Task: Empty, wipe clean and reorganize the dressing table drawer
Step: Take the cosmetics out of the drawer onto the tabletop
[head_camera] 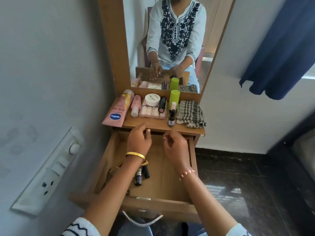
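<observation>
Cluttered wooden tabletop (153,124) under mirror (177,40), grey walls; hands (139,140) loosely curled, empty.

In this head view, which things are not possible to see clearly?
- Items in the drawer under the left forearm: hidden by the arm.
- Label on the small dark bottle: too small.
- Whether the right hand pinches anything: unclear.
- Drawer handle: partly blurred.
</observation>
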A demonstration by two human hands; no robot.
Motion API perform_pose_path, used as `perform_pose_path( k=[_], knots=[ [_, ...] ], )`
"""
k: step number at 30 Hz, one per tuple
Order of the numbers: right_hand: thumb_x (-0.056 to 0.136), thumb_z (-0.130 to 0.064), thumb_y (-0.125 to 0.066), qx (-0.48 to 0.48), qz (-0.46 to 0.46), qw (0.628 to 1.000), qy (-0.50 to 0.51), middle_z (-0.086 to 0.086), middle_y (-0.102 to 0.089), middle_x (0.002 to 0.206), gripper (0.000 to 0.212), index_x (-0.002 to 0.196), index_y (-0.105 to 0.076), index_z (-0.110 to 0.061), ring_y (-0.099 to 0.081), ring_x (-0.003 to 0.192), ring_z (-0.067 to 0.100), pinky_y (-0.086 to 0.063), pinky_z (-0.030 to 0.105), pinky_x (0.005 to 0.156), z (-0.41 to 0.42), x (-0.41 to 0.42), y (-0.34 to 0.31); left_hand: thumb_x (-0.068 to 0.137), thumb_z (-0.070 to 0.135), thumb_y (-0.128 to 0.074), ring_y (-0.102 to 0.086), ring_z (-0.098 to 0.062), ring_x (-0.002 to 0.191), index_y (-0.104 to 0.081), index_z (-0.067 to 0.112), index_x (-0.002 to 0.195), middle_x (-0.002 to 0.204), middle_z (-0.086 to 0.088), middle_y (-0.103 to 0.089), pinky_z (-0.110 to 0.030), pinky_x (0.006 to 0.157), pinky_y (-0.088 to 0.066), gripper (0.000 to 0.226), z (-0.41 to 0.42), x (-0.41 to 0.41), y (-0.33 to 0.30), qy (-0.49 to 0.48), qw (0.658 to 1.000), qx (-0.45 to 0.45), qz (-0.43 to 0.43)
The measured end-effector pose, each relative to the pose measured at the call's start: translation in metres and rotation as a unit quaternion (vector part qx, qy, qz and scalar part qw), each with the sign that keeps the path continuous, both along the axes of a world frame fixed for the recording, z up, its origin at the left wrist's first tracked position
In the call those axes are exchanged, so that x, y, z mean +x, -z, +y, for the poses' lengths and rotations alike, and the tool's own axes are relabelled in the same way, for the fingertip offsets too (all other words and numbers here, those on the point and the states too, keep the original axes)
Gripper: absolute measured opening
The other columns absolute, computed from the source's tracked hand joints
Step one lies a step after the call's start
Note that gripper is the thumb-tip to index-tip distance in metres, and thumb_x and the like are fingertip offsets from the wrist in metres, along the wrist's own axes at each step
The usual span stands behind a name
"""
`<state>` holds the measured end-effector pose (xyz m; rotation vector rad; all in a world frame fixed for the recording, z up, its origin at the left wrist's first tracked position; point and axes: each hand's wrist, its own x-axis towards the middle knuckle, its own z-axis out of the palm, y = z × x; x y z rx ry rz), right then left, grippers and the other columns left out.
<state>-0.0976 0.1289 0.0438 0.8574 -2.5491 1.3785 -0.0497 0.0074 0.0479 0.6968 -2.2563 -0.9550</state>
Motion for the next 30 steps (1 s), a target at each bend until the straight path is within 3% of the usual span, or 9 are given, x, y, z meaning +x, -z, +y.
perform_pose_path(
  k=[3,6,9,13,18,21,23,30],
  knots=[
    [0.086,-0.013,-0.058,0.125,-0.115,0.985,-0.042,0.001,-0.067,0.088,0.009,0.091,-0.065,-0.012,-0.063,0.081,0.017,-0.053,0.028,0.072,-0.013,0.013,0.014,0.088,0.008,-0.051,-0.06,-0.024,0.108,-0.064,0.008,0.114,0.115,-0.01,-0.066,-0.024,0.09,-0.043,0.028,-0.004,0.027,0.017,-0.025,0.998,0.058,-0.023],
    [0.083,-0.011,-0.055,0.259,-0.187,0.944,-0.083,0.012,-0.07,0.095,0.015,0.09,-0.068,-0.007,-0.066,0.091,0.027,-0.05,0.028,0.075,-0.025,0.026,0.033,0.09,0.01,-0.051,-0.063,-0.022,0.1,-0.066,0.01,0.11,0.11,-0.009,-0.068,-0.023,0.082,-0.045,0.025,-0.01,0.048,0.036,-0.023,0.989,0.109,-0.092],
    [0.083,-0.014,-0.06,0.343,-0.217,0.909,-0.091,0.016,-0.068,0.105,0.02,0.099,-0.066,-0.004,-0.064,0.098,0.03,-0.051,0.029,0.078,-0.033,0.036,0.049,0.09,0.008,-0.049,-0.063,-0.025,0.097,-0.066,0.01,0.107,0.107,-0.012,-0.068,-0.028,0.084,-0.048,0.024,-0.017,0.062,0.047,-0.018,0.98,0.153,-0.125],
    [0.083,-0.017,-0.063,0.37,-0.2,0.904,-0.073,0.016,-0.067,0.108,0.023,0.101,-0.064,-0.003,-0.064,0.099,0.029,-0.05,0.029,0.075,-0.04,0.036,0.055,0.089,0.007,-0.05,-0.063,-0.025,0.096,-0.069,0.013,0.102,0.104,-0.01,-0.07,-0.031,0.084,-0.051,0.024,-0.022,0.069,0.05,-0.046,0.977,0.172,-0.119],
    [0.081,-0.025,-0.066,0.326,-0.215,0.92,-0.028,0.015,-0.069,0.1,0.028,0.096,-0.065,-0.001,-0.066,0.093,0.028,-0.052,0.03,0.075,-0.039,0.033,0.05,0.089,0.0,-0.048,-0.061,-0.019,0.106,-0.064,0.013,0.113,0.116,-0.006,-0.066,-0.028,0.095,-0.047,0.032,-0.016,0.069,0.053,0.024,0.972,0.171,-0.161],
    [0.077,-0.019,-0.071,0.244,-0.242,0.939,-0.013,0.008,-0.067,0.068,0.017,0.07,-0.065,-0.005,-0.063,0.06,0.018,-0.054,0.029,0.063,-0.04,0.027,0.035,0.085,0.002,-0.055,-0.056,-0.019,0.116,-0.058,0.021,0.123,0.128,-0.001,-0.059,-0.027,0.097,-0.045,0.043,-0.016,0.071,0.053,0.05,0.971,0.116,-0.205],
    [0.076,-0.011,-0.069,0.206,-0.24,0.948,-0.024,0.003,-0.06,0.055,0.021,0.058,-0.059,-0.01,-0.055,0.046,0.011,-0.052,0.025,0.054,-0.042,0.025,0.022,0.083,0.008,-0.059,-0.055,-0.022,0.117,-0.055,0.024,0.126,0.13,-0.003,-0.056,-0.026,0.094,-0.044,0.046,-0.015,0.071,0.051,0.073,0.967,0.085,-0.228],
    [0.083,-0.008,-0.067,0.105,-0.332,0.931,-0.114,0.006,-0.062,0.062,0.008,0.078,-0.063,-0.004,-0.06,0.051,0.012,-0.055,0.018,0.052,-0.045,0.029,-0.002,0.081,0.013,-0.066,-0.059,-0.023,0.103,-0.057,0.019,0.122,0.119,-0.007,-0.058,-0.016,0.071,-0.034,0.043,-0.014,0.071,0.046,0.072,0.976,0.052,-0.198]
  ],
)
